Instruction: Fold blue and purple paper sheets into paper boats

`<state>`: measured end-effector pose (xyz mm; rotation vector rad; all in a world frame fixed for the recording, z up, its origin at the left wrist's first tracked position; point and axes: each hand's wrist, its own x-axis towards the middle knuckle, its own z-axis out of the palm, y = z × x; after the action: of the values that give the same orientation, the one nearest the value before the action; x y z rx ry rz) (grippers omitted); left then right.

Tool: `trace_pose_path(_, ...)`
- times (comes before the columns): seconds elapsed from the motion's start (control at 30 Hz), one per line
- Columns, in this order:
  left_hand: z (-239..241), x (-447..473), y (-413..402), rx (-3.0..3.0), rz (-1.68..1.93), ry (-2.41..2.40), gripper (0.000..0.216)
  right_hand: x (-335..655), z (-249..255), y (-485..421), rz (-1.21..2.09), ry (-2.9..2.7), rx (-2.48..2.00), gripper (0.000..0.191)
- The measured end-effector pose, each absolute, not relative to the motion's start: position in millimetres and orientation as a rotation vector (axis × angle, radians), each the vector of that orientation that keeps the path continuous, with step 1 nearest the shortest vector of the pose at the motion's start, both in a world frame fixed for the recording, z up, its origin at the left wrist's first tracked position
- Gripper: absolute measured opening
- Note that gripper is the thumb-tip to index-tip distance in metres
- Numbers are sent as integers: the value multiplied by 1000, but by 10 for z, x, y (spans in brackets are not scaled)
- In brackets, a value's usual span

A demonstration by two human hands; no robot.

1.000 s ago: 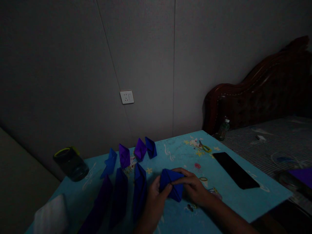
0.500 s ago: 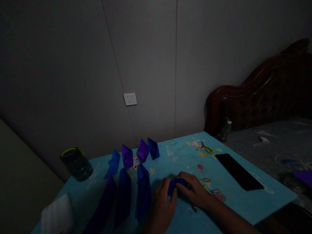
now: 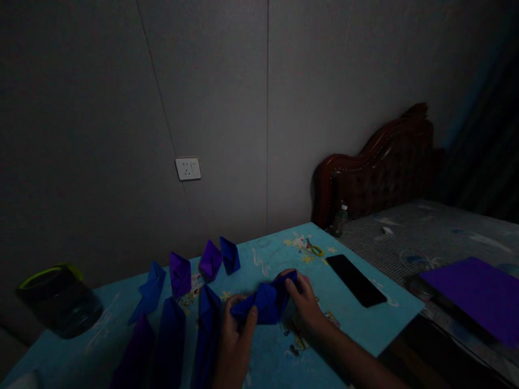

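Note:
A dark blue folded paper boat [image 3: 265, 302] is held between my two hands, just above the table. My left hand [image 3: 238, 335] pinches its left end, thumb on the near side. At the right end, my right hand [image 3: 302, 302] grips the raised tip between thumb and fingers. Left of my left hand stand long folded paper boats: a blue one [image 3: 207, 329], a darker blue one [image 3: 170, 340] and a purple one [image 3: 138, 351]. Behind them sit smaller ones: light blue [image 3: 150, 289], purple [image 3: 180, 274], another purple [image 3: 211, 261] and dark blue [image 3: 230, 255].
The table [image 3: 279, 254] has a light blue patterned top. A dark cup with a yellow-green rim [image 3: 60, 302] stands at left. A black flat rectangular object [image 3: 357, 281] lies at right. Beyond are a bed [image 3: 405, 237], a plastic bottle [image 3: 340, 219] and purple sheets [image 3: 470, 292].
The view has swung to the right, showing more of the bed. My hands have moved apart and lifted the blue paper, which now shows opened out as a boat between them.

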<state>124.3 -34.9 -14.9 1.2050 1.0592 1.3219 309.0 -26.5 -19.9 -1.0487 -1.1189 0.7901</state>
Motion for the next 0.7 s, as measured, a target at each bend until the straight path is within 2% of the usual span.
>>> trace_pose_path(0.13,-122,1228,-348,1096,1220,1041,42,3175,-225,-179,832,-944,-1038,38)
trace_pose_path(0.27,-109,1240,-367,1245,1192,1085,39,3220,-209,-164,859,-894,-1053,38)
trace_pose_path(0.37,-190,1270,-353,1398,1059,1033,45,3239,-159,-199,877,-895,-1054,37)
trace_pose_path(0.7,-394,1346,-363,1563,784,1069,56,3040,14,-428,803,-1383,-1081,20)
